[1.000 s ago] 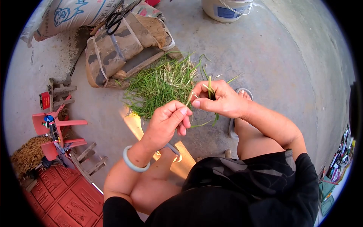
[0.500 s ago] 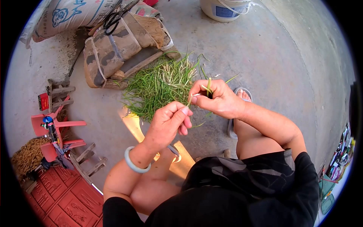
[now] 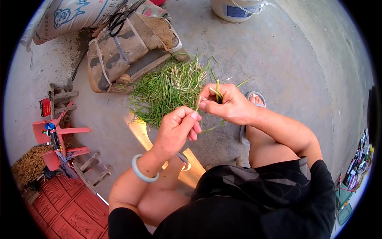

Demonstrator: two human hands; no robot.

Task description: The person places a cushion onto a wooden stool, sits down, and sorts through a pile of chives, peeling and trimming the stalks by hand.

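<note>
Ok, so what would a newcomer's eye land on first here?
Probably the bright heap of green stalks on the floor near the centre, with the left hand and right hand close together at its lower right, a thin stalk between them. Next, perhaps, the red panel with raised patterns at the lower left, then the white bucket at the top edge.

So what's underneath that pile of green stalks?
The pile of green stalks seems to lie on the concrete floor, which shows around it. A wooden bar runs along its upper-left edge. What lies directly beneath is covered by the stalks, so I can't tell.
</note>
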